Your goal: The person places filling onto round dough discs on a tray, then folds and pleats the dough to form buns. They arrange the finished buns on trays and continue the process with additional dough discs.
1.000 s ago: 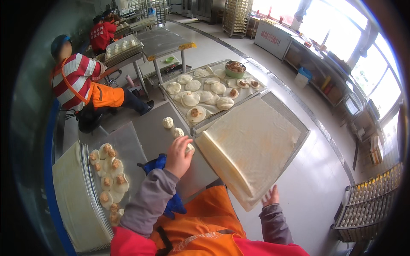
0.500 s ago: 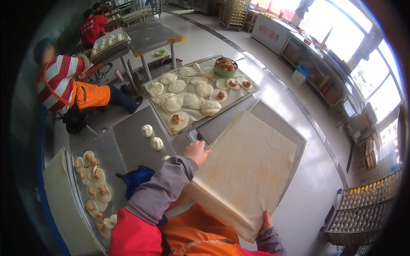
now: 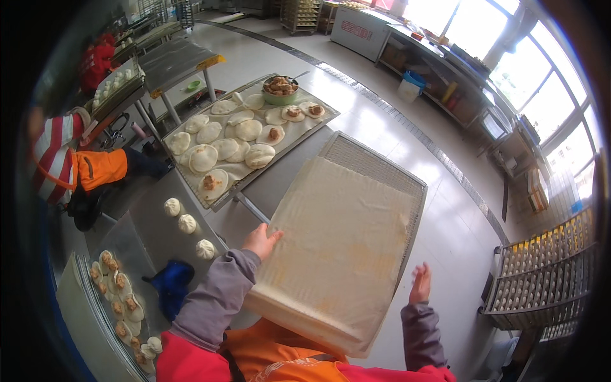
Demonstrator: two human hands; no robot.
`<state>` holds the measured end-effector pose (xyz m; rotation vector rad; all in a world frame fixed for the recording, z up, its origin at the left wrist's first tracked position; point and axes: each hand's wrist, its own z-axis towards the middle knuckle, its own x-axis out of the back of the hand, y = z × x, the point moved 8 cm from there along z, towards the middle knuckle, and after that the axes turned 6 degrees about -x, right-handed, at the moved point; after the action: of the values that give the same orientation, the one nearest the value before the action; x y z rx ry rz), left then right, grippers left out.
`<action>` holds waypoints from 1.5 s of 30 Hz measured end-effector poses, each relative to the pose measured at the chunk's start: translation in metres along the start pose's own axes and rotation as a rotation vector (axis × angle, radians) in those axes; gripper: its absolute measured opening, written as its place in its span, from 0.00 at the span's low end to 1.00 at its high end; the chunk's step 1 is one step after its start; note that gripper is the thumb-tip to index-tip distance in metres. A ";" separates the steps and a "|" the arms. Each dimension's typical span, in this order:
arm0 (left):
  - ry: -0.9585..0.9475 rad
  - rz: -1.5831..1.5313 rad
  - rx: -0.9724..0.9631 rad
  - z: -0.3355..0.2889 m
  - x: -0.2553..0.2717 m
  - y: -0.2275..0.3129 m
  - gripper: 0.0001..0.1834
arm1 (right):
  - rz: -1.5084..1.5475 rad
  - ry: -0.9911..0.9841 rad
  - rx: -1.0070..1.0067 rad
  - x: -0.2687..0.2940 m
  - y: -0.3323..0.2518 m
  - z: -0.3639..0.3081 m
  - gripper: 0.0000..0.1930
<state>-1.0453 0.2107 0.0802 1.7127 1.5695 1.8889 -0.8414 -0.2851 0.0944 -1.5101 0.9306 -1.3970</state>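
The beige cloth (image 3: 337, 248), creased and faintly stained, covers most of a mesh tray (image 3: 372, 167) before the person. The left hand (image 3: 262, 242) contacts its left edge; grip cannot be confirmed. The right hand (image 3: 420, 284) is released, alongside. A grey table (image 3: 153, 219) carries three pleated buns (image 3: 187, 223). Windows (image 3: 477, 28) line the right.

white cabinet (image 3: 377, 42) bears red lettering (image 3: 355, 29), orange apron (image 3: 264, 347) pale lettering (image 3: 286, 367).
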 end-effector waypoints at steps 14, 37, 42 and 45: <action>-0.179 -0.428 0.114 0.011 -0.006 -0.022 0.39 | -0.823 -0.135 0.444 -0.181 -0.133 0.198 0.09; -0.184 -0.157 -0.051 -0.015 -0.001 0.012 0.40 | -0.934 0.316 0.319 -0.144 -0.126 0.311 0.24; -0.170 -0.244 -0.096 -0.011 -0.002 -0.002 0.30 | -0.486 -0.601 0.973 -0.258 -0.205 0.118 0.24; -0.124 -0.211 -0.101 -0.007 -0.005 -0.012 0.29 | -0.637 -1.104 1.130 -0.313 -0.187 -0.014 0.36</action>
<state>-1.0553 0.2091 0.0692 1.5249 1.5154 1.6963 -0.8909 0.0710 0.1569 -1.2996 -0.9525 -0.8779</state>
